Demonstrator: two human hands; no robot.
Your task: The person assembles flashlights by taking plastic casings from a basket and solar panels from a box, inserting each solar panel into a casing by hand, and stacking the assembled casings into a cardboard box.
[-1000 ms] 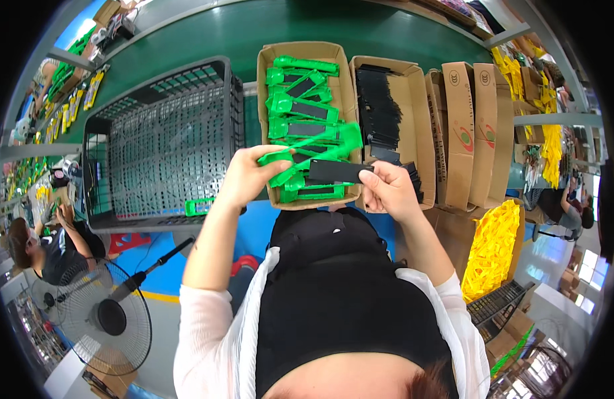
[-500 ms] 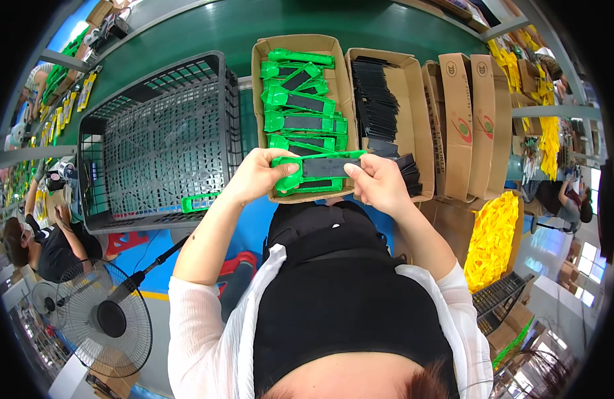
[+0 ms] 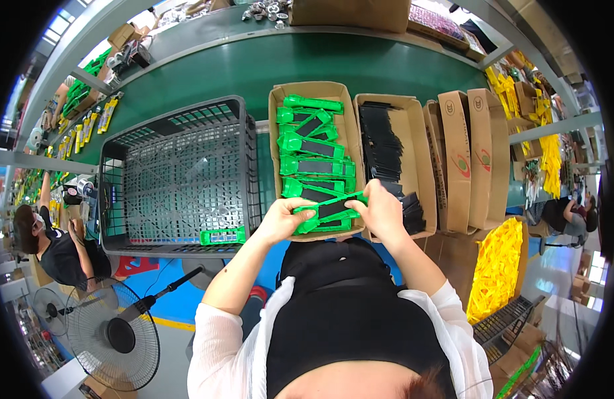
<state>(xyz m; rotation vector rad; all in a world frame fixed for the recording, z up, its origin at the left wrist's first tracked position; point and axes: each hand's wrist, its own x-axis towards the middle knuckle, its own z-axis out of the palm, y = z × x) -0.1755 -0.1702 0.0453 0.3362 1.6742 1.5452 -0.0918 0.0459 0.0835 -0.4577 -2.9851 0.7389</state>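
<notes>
Between my hands is a green plastic casing (image 3: 332,208) with a black strip in its middle, tilted with its right end higher. My left hand (image 3: 285,221) pinches the left end. My right hand (image 3: 381,214) grips the right end, its thumb pressing near the strip. Both are over the near end of a cardboard box (image 3: 275,126), where several similar green casings with black strips (image 3: 318,147) lie stacked. Right beside it, another cardboard box (image 3: 410,126) holds many thin black strips (image 3: 381,143). Part of the pile under my hands is hidden.
A black plastic crate (image 3: 244,179) stands to the left, with one green frame (image 3: 222,236) at its near edge. Upright folded cardboard boxes (image 3: 454,166) and a box of yellow parts (image 3: 496,269) are to the right. A fan (image 3: 121,334) and a co-worker (image 3: 64,243) are at left.
The casing, level before, is now tilted with its right end up. My right hand has turned, its fingers bent over that end. My view has shifted, showing more of the far bench.
</notes>
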